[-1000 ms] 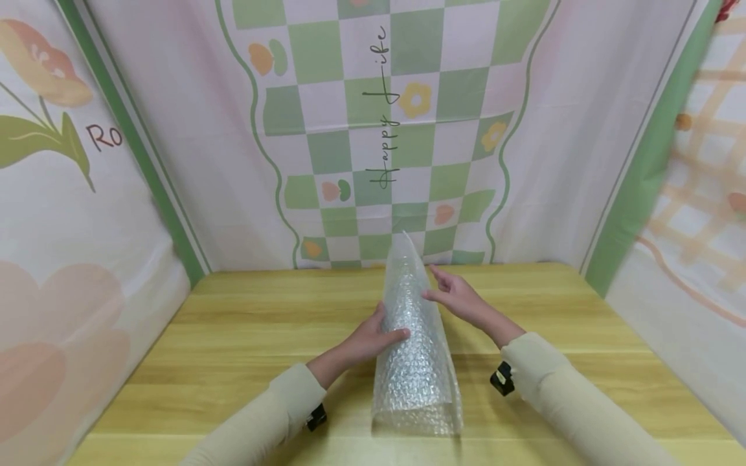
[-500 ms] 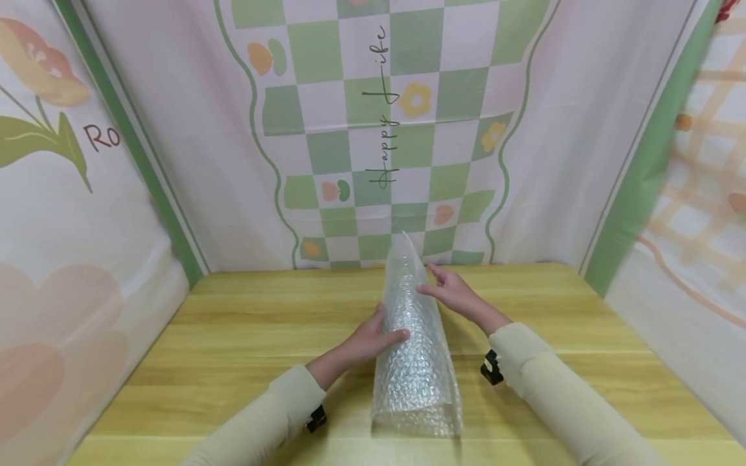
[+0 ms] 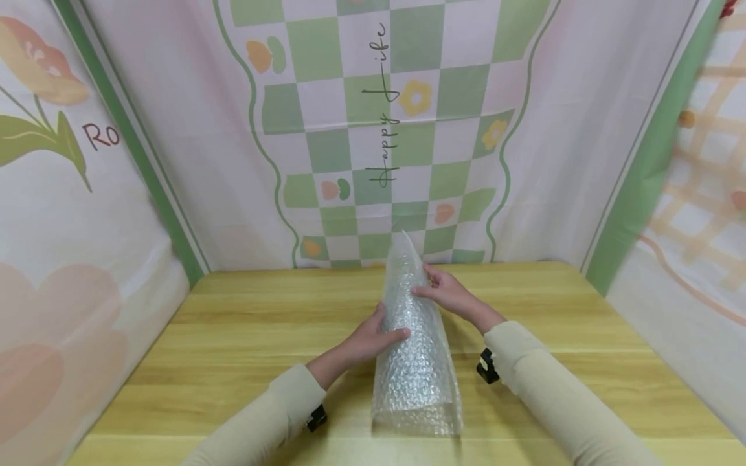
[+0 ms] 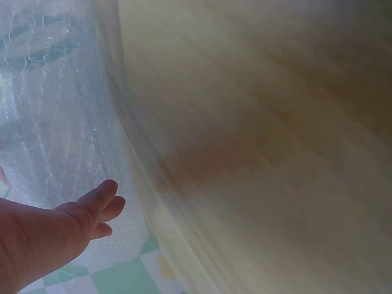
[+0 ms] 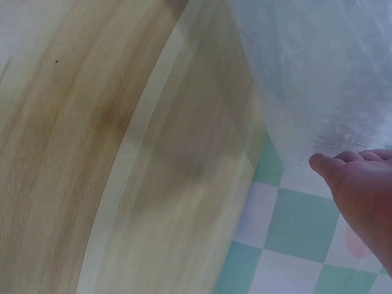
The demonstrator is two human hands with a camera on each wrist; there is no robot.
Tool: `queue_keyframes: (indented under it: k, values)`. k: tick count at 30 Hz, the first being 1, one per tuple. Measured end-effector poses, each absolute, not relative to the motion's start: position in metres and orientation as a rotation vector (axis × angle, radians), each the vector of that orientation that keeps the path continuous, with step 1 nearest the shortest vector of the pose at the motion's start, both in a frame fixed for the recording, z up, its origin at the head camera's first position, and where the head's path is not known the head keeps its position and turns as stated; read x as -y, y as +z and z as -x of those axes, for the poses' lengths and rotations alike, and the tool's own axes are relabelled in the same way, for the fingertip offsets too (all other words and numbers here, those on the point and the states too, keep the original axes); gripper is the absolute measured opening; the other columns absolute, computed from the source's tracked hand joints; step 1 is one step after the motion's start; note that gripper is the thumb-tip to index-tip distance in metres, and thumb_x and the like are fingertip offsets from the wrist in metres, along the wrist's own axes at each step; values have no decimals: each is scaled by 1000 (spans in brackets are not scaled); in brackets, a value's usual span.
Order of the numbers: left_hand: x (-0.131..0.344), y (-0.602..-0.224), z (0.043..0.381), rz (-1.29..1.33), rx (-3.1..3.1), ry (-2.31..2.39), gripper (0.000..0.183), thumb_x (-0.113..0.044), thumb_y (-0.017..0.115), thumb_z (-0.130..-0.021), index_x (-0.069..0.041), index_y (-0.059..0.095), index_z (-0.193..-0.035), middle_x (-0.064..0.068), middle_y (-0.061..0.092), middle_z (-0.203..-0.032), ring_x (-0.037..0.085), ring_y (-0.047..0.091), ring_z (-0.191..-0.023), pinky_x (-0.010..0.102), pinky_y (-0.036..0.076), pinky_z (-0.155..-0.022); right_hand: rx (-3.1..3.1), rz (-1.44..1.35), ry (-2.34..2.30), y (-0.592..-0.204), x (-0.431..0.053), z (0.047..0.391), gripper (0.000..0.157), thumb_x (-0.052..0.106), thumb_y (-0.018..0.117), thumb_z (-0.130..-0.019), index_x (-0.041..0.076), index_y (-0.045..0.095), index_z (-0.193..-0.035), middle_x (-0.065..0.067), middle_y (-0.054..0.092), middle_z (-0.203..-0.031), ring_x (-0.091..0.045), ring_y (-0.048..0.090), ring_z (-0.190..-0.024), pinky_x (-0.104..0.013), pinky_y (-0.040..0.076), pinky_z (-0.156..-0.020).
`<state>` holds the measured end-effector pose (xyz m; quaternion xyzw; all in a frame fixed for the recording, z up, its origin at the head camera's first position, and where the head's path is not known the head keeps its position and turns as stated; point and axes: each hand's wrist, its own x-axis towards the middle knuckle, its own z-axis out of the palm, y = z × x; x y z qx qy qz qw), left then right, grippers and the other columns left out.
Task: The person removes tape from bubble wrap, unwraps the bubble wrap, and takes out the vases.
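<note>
A white fabric backdrop (image 3: 326,103) rises behind and around, printed with green checks, flowers and the words "Happy Life". Below it spreads a pale wood-grain tabletop (image 3: 233,362). At the table's centre is a loosely rolled sheet of clear bubble wrap (image 3: 414,375), broad at the near end, narrowing toward the backdrop. Two cream sleeves (image 3: 559,398) reach in. The left hand (image 3: 361,336) rests against the roll's left side, thumb laid across the front, fingers extended along it. The right hand (image 3: 454,294) touches the right edge farther up, thumb and index finger spread apart. A small black device (image 3: 316,419) sits at each wrist.
</note>
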<state>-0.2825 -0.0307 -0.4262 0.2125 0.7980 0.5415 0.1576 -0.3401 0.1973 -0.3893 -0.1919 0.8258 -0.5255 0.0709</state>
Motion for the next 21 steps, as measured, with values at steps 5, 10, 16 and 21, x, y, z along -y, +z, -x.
queue_keyframes:
  k: [5, 10, 16, 21]
  values:
    - [31, -426, 282, -616, -2280, 1554, 103, -51, 60, -92, -1, -5, -154, 23, 7, -158, 44, 24, -139, 56, 33, -106, -2465, 563, -1588, -390, -201, 344, 82, 23, 63, -96, -1, 11, -154, -30, 28, -150, -44, 37, -133, -47, 42, -102]
    - [32, -426, 282, -616, -2270, 1558, 103, -52, 59, -92, -1, -6, -154, 23, 6, -158, 43, 23, -140, 55, 31, -107, -2437, 580, -1594, -390, -203, 346, 80, 22, 63, -96, -5, 12, -152, -29, 23, -153, -43, 32, -136, -48, 35, -107]
    - [32, -426, 283, -615, -2287, 1547, 104, -54, 59, -91, 0, -5, -153, 22, 3, -159, 41, 18, -142, 54, 26, -110, -2413, 596, -1591, -388, -205, 347, 77, 20, 61, -97, -3, 14, -153, -27, 26, -152, -41, 30, -137, -50, 29, -110]
    - [33, -428, 284, -619, -2292, 1534, 105, -54, 59, -92, 1, -6, -153, 21, 2, -159, 40, 15, -142, 53, 24, -111, -2416, 599, -1554, -387, -207, 348, 75, 20, 58, -98, -3, 13, -153, -24, 20, -155, -40, 25, -140, -50, 24, -112]
